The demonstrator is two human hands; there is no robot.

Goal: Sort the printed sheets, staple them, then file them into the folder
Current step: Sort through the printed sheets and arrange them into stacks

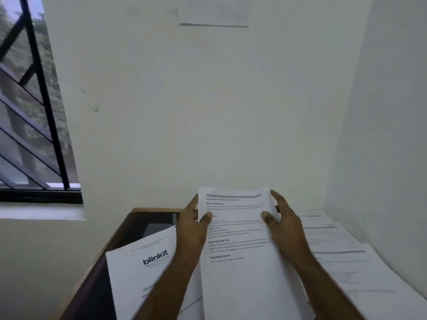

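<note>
A stack of printed sheets (240, 245) with headed text paragraphs is held up in front of me over the desk. My left hand (193, 225) grips its left edge, thumb on the top page. My right hand (283, 224) grips its right edge, thumb on the page and fingers behind. To the left lies a sheet printed with "blinkit" (141, 271). More printed sheets (342, 257) lie spread on the right of the desk. No stapler or folder shows.
The dark wooden desk (120, 234) stands in a corner of white walls. A dark flat object (157, 227) lies at its back. A barred window (30, 112) is on the left, and a paper (213, 12) hangs on the wall above.
</note>
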